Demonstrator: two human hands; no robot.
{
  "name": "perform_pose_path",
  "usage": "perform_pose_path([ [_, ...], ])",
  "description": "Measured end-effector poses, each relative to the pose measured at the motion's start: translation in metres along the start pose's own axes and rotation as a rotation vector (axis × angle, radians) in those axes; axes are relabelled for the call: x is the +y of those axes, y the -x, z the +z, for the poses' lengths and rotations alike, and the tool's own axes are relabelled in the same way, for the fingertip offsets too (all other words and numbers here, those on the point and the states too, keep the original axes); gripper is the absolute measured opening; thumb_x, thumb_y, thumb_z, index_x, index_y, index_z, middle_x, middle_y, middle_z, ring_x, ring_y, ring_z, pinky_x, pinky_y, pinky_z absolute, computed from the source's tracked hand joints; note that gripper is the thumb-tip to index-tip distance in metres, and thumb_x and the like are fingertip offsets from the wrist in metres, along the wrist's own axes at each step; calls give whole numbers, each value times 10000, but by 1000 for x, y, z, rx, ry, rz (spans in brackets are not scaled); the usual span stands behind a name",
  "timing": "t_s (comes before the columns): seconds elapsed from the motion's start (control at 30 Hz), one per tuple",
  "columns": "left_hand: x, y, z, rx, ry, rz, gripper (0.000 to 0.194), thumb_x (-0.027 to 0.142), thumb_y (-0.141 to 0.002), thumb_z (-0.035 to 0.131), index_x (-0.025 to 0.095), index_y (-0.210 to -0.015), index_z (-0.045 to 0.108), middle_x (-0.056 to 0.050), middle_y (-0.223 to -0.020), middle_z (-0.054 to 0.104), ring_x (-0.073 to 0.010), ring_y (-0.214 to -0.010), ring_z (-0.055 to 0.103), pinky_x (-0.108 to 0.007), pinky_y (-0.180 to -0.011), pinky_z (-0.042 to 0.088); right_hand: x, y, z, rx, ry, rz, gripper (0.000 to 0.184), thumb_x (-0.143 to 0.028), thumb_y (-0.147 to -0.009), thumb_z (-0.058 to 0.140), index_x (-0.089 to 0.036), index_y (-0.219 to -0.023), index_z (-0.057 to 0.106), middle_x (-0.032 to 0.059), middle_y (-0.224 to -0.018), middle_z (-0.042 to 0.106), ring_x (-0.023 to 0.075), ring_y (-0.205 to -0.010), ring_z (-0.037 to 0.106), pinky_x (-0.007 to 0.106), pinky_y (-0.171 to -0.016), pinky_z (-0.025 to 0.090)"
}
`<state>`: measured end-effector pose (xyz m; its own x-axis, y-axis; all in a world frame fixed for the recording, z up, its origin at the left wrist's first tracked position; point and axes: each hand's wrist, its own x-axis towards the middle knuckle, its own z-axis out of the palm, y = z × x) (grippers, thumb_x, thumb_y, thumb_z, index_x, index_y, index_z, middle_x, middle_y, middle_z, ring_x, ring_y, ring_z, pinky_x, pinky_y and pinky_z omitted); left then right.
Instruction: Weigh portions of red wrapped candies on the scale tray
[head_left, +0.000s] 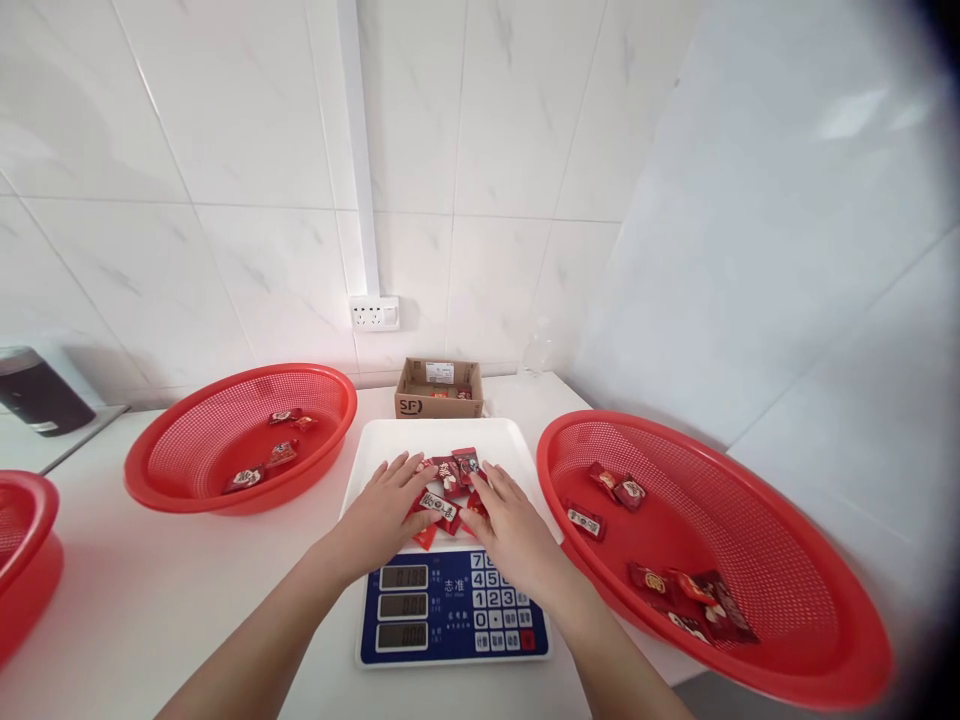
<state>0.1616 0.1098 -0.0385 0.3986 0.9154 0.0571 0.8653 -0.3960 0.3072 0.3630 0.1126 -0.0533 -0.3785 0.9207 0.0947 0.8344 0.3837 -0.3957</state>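
Note:
A small pile of red wrapped snack packets (448,478) lies on the white pan of a digital scale (379,455). My left hand (386,512) rests against the pile's left side, fingers stretched forward and thumb touching a packet. From the right, my right hand (514,520) reaches in the same way, its fingers extended over the edge of the pile. Neither hand is closed around a packet. Below the pan, the scale's blue panel (454,630) shows three displays and a keypad, partly covered by my right hand.
Red mesh baskets stand on both sides: the left basket (161,480) and right basket (817,590) hold several packets. Another red basket (34,590) is cut off at the left edge. A cardboard box (442,406) sits behind the scale, near the tiled wall and a socket (375,314).

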Motion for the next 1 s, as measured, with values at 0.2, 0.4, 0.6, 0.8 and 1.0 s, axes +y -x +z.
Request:
perform_pose_path([
  [0.2,-2,7,-1,-27,-30,-12,560,506,-903,399,263,-1406,355,-68,-1517,304,-273,-1420,178,-500,-1136,240,0,18,-5,-56,18,66,583,-428,-954,310,-83,-1416,396,140,-1512,297,268,-1403,237,432,-1137,253],
  [0.4,-2,-7,9,15,-93,-54,570,480,-896,436,227,-1402,369,-102,-1504,322,-303,-1408,204,-526,-1134,216,-9,21,-7,-85,-26,64,574,-398,-952,335,-78,-1428,367,122,-1527,255,254,-1408,222,421,-1134,270],
  [0.6,-12,10,2,24,-100,-103,583,538,-912,330,252,-1420,336,-91,-1506,312,-292,-1406,204,-520,-1118,257,5,31,1,79,-47,-16,550,-425,-933,398,-121,-1389,447,115,-1487,347,274,-1380,292,456,-1103,330],
  [0.8,-40,46,-12,93,-92,-277,636,573,-897,294,239,-1439,300,-64,-1538,218,-287,-1424,112,-540,-1123,231,25,56,13,313,-19,-140,429,-387,-934,423,-223,-1309,551,78,-1391,501,256,-1292,446,414,-1002,474],
  [1.0,-82,71,-13,267,-225,-411,645,551,-884,300,191,-1416,358,-82,-1523,267,-290,-1429,114,-559,-1123,199,35,64,22,380,100,-167,421,-390,-923,451,-201,-1275,584,89,-1331,558,267,-1225,521,413,-960,512],
])
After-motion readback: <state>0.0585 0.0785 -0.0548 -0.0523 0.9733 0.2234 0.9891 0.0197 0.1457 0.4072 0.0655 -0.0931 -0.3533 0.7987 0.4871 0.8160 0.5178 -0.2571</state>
